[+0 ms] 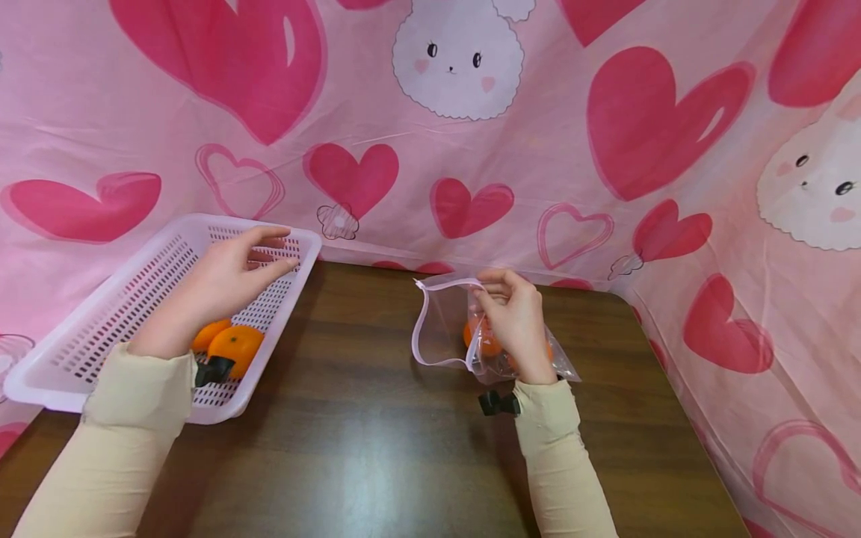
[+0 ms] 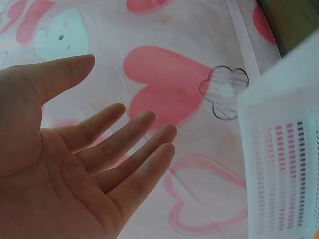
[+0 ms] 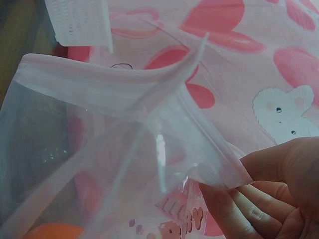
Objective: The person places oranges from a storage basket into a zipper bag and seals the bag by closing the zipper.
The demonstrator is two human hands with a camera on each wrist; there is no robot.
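My left hand is over the white plastic basket, its fingers loosely bent and nothing between them. Below that wrist, oranges lie in the near end of the basket, partly hidden by the sleeve. In the left wrist view the palm and spread fingers show bare. My right hand pinches the rim of a clear zip bag between thumb and fingers. The bag's mouth gapes toward the left. Inside it are oranges, partly covered by the hand; the right wrist view catches one orange low in the bag.
A brown wooden table lies under everything. Pink cloth with hearts and rabbit faces hangs behind and along the right side. The basket stands at the table's left, close to the cloth. Black wrist mounts sit at both cuffs.
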